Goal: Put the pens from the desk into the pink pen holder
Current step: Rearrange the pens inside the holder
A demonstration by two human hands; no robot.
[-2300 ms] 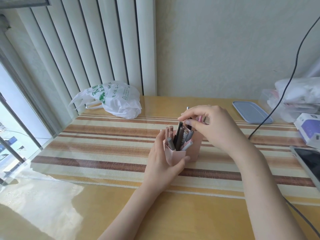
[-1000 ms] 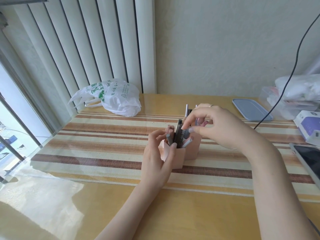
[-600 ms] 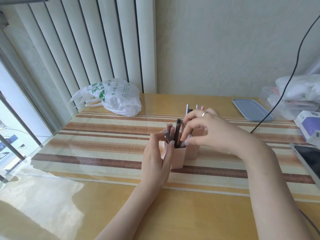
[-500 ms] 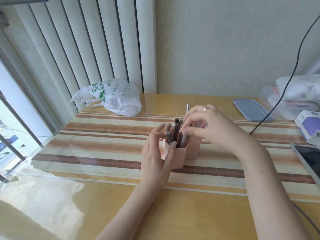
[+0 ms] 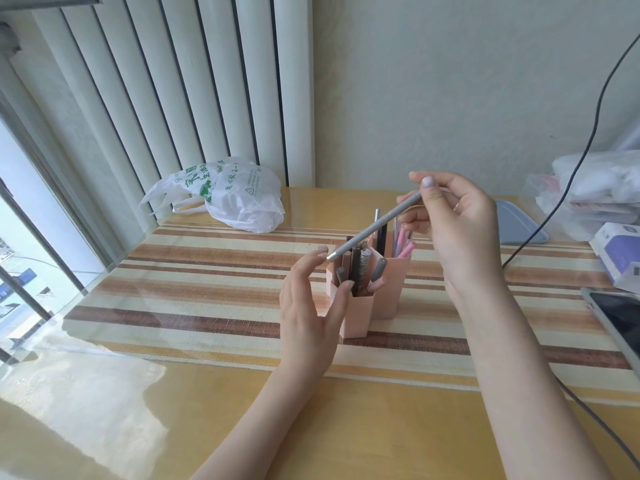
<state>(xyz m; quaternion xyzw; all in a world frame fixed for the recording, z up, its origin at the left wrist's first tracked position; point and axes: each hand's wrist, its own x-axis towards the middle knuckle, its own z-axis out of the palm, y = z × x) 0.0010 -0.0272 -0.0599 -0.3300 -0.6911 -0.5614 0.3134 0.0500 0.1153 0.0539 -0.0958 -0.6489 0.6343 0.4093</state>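
The pink pen holder (image 5: 360, 315) stands mid-desk on the striped mat, with several grey, dark and pink pens (image 5: 358, 271) upright in its compartments. My right hand (image 5: 457, 220) is raised above and to the right of it and pinches the upper end of a grey pen (image 5: 375, 226), which slants down-left with its silver tip over the holder's left side. My left hand (image 5: 311, 306) is at the holder's left side, fingers loosely extended, thumb against the front compartment's rim.
A white plastic bag (image 5: 228, 195) lies at the back left. A blue lid (image 5: 519, 223), white bags, a purple box (image 5: 620, 254) and a phone (image 5: 620, 320) crowd the right side. A black cable (image 5: 561, 188) hangs from the wall to the desk.
My right hand has risen from the holder's top, lifting a grey pen up and out at a slant. My left hand has loosened its fingers beside the holder.
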